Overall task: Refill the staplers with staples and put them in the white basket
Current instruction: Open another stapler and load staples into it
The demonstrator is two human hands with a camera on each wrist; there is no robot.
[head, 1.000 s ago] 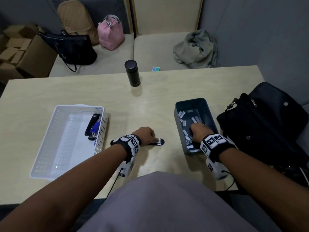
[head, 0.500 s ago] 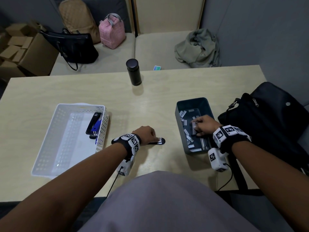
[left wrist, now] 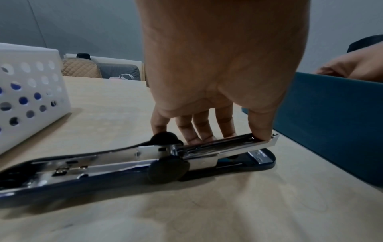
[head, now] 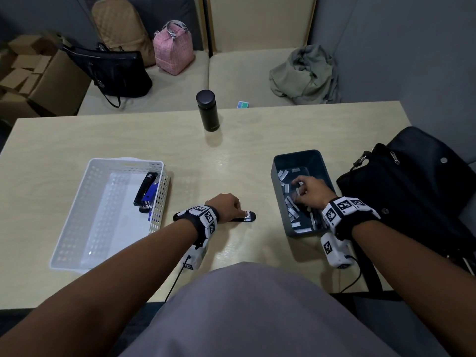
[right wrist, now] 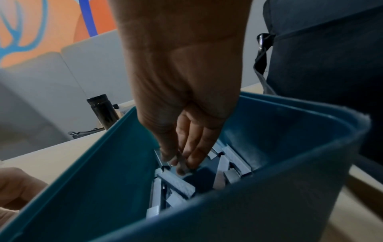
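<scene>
A dark blue stapler (head: 247, 217) (left wrist: 124, 163) lies on the table with its lid flipped open towards my wrist. My left hand (head: 238, 211) (left wrist: 228, 137) holds it down, thumb and fingers pinching the metal magazine. My right hand (head: 300, 189) (right wrist: 178, 162) reaches into the dark teal bin (head: 278, 202) (right wrist: 103, 180) of loose staple strips (head: 283, 175) (right wrist: 176, 181). Its thumb and fingertips pinch a thin strip, though that view is blurred. The white basket (head: 74, 210) (left wrist: 31, 90) sits at the left, holding a black stapler (head: 145, 188) and a blue stapler (head: 150, 193).
A black flask (head: 207, 110) stands at the table's far middle. A large black bag (head: 412, 191) lies just right of the bin. Behind the table, a bench carries bags and a crumpled grey-green cloth (head: 305, 76). Cardboard boxes are stacked at the far left.
My right hand has moved from the bin's near end towards its middle and its fingers have closed on a strip. My left hand and the stapler have stayed put.
</scene>
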